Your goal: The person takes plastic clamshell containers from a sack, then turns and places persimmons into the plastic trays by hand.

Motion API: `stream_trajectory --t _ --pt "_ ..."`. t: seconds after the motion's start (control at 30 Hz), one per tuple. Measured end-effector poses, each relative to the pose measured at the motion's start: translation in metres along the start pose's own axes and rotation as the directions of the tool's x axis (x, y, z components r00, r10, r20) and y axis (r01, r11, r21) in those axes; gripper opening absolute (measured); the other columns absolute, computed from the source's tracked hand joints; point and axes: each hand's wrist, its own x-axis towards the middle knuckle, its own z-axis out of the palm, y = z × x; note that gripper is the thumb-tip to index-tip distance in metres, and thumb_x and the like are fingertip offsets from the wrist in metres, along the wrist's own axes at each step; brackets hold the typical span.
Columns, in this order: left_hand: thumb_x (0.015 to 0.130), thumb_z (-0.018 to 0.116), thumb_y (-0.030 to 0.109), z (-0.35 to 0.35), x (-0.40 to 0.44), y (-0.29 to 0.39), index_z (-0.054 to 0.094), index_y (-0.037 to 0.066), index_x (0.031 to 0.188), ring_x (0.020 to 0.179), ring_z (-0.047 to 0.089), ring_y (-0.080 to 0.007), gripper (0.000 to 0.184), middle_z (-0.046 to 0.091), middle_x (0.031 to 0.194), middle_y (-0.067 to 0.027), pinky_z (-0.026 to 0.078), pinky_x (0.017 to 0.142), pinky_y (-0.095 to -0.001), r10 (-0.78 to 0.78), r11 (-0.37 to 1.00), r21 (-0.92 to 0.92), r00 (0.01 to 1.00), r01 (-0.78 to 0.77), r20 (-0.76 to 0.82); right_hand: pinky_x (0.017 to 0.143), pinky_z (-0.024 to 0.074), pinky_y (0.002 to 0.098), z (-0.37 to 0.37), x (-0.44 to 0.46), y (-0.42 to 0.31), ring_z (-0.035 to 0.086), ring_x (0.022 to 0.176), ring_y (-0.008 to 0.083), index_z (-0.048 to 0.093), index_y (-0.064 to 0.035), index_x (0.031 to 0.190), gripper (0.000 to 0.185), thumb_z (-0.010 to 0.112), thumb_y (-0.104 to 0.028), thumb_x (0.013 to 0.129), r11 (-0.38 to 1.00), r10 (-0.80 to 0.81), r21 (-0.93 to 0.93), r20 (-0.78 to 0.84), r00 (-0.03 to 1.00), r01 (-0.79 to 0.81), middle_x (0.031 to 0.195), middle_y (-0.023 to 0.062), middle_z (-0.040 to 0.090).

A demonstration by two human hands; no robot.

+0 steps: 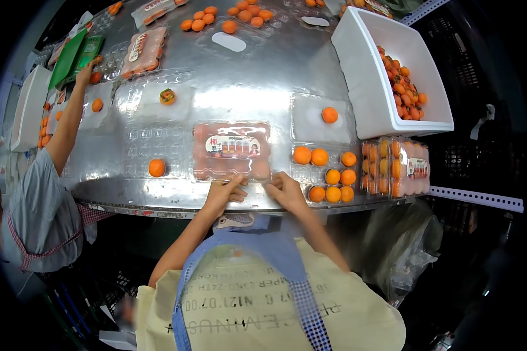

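A closed clear plastic clamshell pack (231,167) lies flat before me at the table's front edge. Persimmons show dimly through its pale padding, under a white printed label (232,146). My left hand (223,194) is at the pack's near edge, thumb and fingers closed on the rim. At the near right corner, my right hand (287,191) has its fingers curled against the plastic. To the right, an open clamshell tray (300,171) holds several orange persimmons, with one more persimmon (329,114) on its padded lid. Left of the pack, another open tray (140,143) has a single persimmon (156,168) in it.
A white foam box (375,120) of persimmons stands at right, above stacked filled packs (395,168). Loose persimmons (229,26) and a filled pack (143,52) sit farther back. At left, a co-worker's arm (64,131) reaches toward a green container (70,58).
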Motion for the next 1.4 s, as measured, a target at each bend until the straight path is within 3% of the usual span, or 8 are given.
stream_trajectory --t 0.3,0.8,1.0,1.07,1.23,1.33,1.37,1.4 --pt "0.086 0.064 0.028 0.014 -0.003 0.01 0.063 -0.003 0.092 0.066 0.061 -0.0147 0.032 0.062 0.084 -0.0093 0.052 0.053 -0.0242 0.118 0.991 -0.05 0.989 -0.123 -0.088 0.055 0.0564 0.029 0.025 0.006 0.015 0.064 0.066 0.0191 0.05 0.0042 0.094 0.013 0.056 -0.004 0.087 0.756 0.188 0.629 0.056 0.981 -0.181 0.083 0.0151 0.061" --pt "0.086 0.064 0.021 0.025 -0.005 0.047 0.063 -0.002 0.076 0.057 0.06 -0.0145 0.025 0.061 0.068 -0.0096 0.053 0.051 -0.0251 0.263 0.945 -0.156 0.952 -0.287 -0.155 0.051 0.0558 0.0295 0.033 0.01 0.018 0.063 0.062 0.0184 0.049 0.0044 0.091 0.01 0.054 -0.003 0.086 0.813 0.268 0.533 0.018 0.963 -0.236 0.076 0.0127 0.059" --pt "0.087 0.062 0.03 0.029 0.01 0.092 0.063 0.002 0.084 0.058 0.06 -0.0116 0.029 0.063 0.074 -0.0072 0.051 0.053 -0.0206 0.241 0.966 -0.082 0.969 -0.245 -0.059 0.05 0.055 0.029 0.03 0.006 0.016 0.062 0.06 0.0177 0.049 0.0035 0.091 0.012 0.055 -0.006 0.087 0.807 0.245 0.542 0.051 0.968 -0.233 0.075 0.0126 0.059" --pt "0.087 0.062 0.032 0.032 0.017 0.114 0.062 0.001 0.087 0.058 0.061 -0.0121 0.031 0.063 0.074 -0.0065 0.052 0.054 -0.0215 0.215 0.976 -0.031 0.975 -0.217 -0.048 0.05 0.0546 0.0285 0.026 -0.003 0.011 0.061 0.059 0.0173 0.05 0.0033 0.091 0.013 0.056 -0.007 0.087 0.824 0.237 0.507 0.095 0.967 -0.251 0.074 0.0122 0.059" --pt "0.09 0.05 0.048 0.037 0.037 0.162 0.051 -0.006 0.117 0.095 0.059 -0.0217 0.06 0.055 0.114 -0.0161 0.054 0.074 -0.031 0.295 0.953 0.05 0.951 -0.3 0.088 0.051 0.0536 0.0287 0.02 -0.023 0.004 0.063 0.059 0.0165 0.053 0.0038 0.088 0.02 0.06 -0.014 0.086 0.873 0.273 0.378 0.144 0.951 -0.308 0.07 0.0118 0.061" --pt "0.089 0.051 0.049 0.028 0.064 0.174 0.047 -0.005 0.123 0.099 0.057 -0.0228 0.064 0.053 0.118 -0.0174 0.053 0.077 -0.0331 0.318 0.938 0.13 0.947 -0.322 0.049 0.057 0.0533 0.0331 -0.001 -0.029 -0.024 0.065 0.061 0.02 0.057 0.0041 0.09 0.024 0.061 -0.02 0.084 0.966 0.259 -0.029 0.106 0.96 -0.258 0.071 0.0126 0.063" --pt "0.088 0.052 0.049 0.023 0.073 0.177 0.044 -0.004 0.127 0.103 0.055 -0.0239 0.066 0.051 0.122 -0.0181 0.052 0.081 -0.0339 0.321 0.931 0.171 0.947 -0.321 0.028 0.063 0.0519 0.0367 -0.002 -0.029 -0.017 0.065 0.065 0.0258 0.06 0.0028 0.092 0.027 0.062 -0.022 0.083 0.939 0.047 -0.338 -0.07 0.996 -0.068 0.072 0.0128 0.063" --pt "0.088 0.052 0.049 0.018 0.083 0.176 0.044 -0.004 0.127 0.103 0.054 -0.0243 0.067 0.051 0.122 -0.018 0.051 0.082 -0.0342 0.338 0.919 0.212 0.941 -0.332 0.009 0.067 0.051 0.0373 -0.005 -0.025 -0.024 0.064 0.069 0.0274 0.061 0.0013 0.094 0.025 0.062 -0.019 0.081 0.937 0.01 -0.346 -0.106 0.994 -0.047 0.073 0.0127 0.063"
